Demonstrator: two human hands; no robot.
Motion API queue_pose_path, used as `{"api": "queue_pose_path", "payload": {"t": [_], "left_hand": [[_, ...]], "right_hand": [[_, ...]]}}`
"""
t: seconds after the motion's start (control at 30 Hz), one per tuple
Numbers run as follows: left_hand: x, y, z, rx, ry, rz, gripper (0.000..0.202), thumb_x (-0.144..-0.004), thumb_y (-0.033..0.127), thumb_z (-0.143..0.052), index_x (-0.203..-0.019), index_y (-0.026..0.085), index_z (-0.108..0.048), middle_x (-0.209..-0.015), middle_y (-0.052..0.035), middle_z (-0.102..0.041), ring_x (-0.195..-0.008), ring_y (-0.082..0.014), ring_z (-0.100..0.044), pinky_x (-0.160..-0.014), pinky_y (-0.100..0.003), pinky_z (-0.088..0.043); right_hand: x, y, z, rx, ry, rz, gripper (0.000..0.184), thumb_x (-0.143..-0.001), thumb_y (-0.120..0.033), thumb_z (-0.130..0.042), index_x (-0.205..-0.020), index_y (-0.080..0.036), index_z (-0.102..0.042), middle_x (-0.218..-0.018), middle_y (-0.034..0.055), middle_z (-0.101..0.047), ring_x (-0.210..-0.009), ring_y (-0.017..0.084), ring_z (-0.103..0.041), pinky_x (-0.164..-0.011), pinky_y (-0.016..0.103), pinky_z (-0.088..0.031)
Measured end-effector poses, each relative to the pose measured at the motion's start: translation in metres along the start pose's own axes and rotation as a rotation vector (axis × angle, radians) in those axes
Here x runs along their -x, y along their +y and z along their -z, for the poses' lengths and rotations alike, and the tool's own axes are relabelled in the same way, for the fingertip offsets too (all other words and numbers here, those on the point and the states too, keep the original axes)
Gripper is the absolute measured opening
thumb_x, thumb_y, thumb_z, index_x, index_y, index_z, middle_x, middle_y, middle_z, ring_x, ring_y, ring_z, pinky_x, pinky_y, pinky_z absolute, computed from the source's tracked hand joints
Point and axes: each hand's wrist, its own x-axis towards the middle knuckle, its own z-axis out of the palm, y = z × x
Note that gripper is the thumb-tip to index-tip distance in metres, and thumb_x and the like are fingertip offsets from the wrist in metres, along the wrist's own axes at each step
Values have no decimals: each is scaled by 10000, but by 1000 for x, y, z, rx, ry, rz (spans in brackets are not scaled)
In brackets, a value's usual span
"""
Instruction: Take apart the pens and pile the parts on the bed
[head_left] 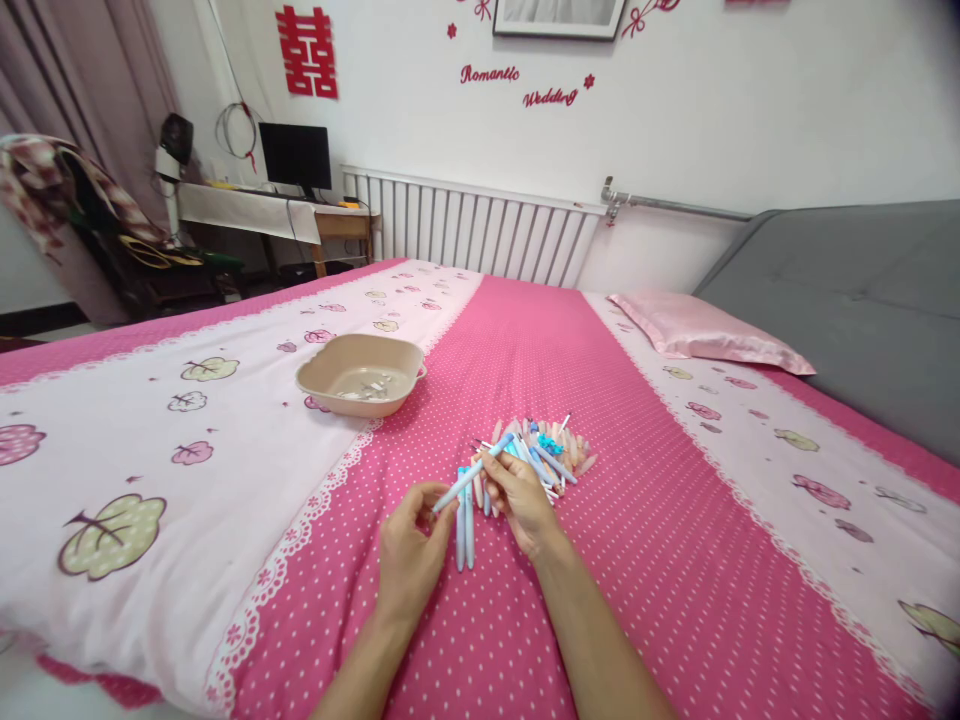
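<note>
A light blue marker pen [471, 478] with a darker blue upper end is held slantwise above the bed. My right hand [517, 497] pinches it near the upper end between thumb and fingers. At its lower end, my left hand [415, 540] has thumb and fingers closed around the tip. Just below, a few pale blue marker pens [465, 535] lie side by side on the bedspread, partly covered by the held one. Beyond my right hand spreads a loose pile of marker pens [579, 450] in blue, white and peach tones, with a bright blue item [550, 444] on it.
A beige plastic basin [360, 405] with small pale pieces inside stands on the bed to the left. The pink dotted bedspread [525, 340] spreads under everything. A pink pillow [709, 328] lies at the right by the grey headboard [855, 290]. A radiator [480, 222] lines the wall.
</note>
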Motion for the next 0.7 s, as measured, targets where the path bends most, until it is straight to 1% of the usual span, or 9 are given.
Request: {"api": "queue_pose_path", "payload": {"t": [0.07,0.17,0.23,0.33,0.43,0.5,0.53,0.6,0.7], "left_hand": [[0,0,1,-15,-12,0,257,-779,402,-476,-815,171,-583,-649,10,-576,-574,-128,-501,-565,-225,-389],[0,-1,3,-38,-12,83,370,-819,447,-388,-643,174,-567,-521,20,-535,-487,-128,-477,-500,-225,-343],[-1,-2,4,-31,-18,138,428,-828,468,-359,-574,176,-541,-477,15,-530,-457,-133,-481,-488,-229,-334],[-1,-3,4,-8,-30,168,430,-824,486,-366,-586,175,-542,-494,3,-562,-467,-143,-511,-494,-231,-347],[-1,-4,3,2,-30,172,433,-822,495,-369,-579,177,-532,-489,4,-559,-468,-144,-517,-494,-231,-350],[-1,-5,3,7,-37,172,433,-823,495,-369,-576,178,-531,-482,8,-556,-460,-142,-513,-492,-230,-349],[-1,-5,3,8,-42,170,433,-824,493,-369,-575,178,-531,-479,9,-556,-456,-140,-509,-490,-230,-346],[-1,-5,3,1,-44,164,432,-825,483,-370,-565,179,-531,-468,12,-548,-448,-136,-499,-486,-227,-338],[-1,-4,3,-18,-55,144,437,-824,472,-371,-546,176,-531,-457,15,-532,-445,-130,-488,-487,-224,-327]], "right_hand": [[0,0,0,-5,6,1,356,-643,-477,-653,-734,-149,-552,-439,-87,-412,-329,12,-298,-317,133,-205],[0,0,0,-18,12,1,349,-651,-476,-648,-731,-150,-552,-442,-86,-420,-320,11,-303,-309,134,-211],[-1,-1,1,-38,29,11,341,-657,-473,-647,-723,-153,-548,-445,-84,-426,-313,13,-301,-299,137,-222],[-2,-3,4,-126,83,32,316,-652,-443,-670,-717,-161,-542,-477,-77,-461,-330,10,-326,-292,122,-242],[-2,-5,5,-267,109,1,302,-635,-402,-700,-755,-168,-550,-666,-29,-602,-414,14,-452,-321,101,-312],[-2,-6,5,-316,88,-38,303,-637,-388,-704,-787,-170,-557,-801,13,-648,-482,36,-532,-349,105,-367],[-2,-6,4,-324,77,-55,303,-639,-385,-703,-794,-168,-559,-813,26,-656,-500,49,-556,-358,110,-386],[-1,-6,3,-324,76,-67,302,-635,-383,-707,-779,-159,-563,-736,28,-656,-509,69,-580,-370,114,-411],[-2,-9,5,-334,132,-28,310,-603,-375,-730,-734,-150,-563,-627,4,-631,-490,70,-582,-385,107,-430]]}}
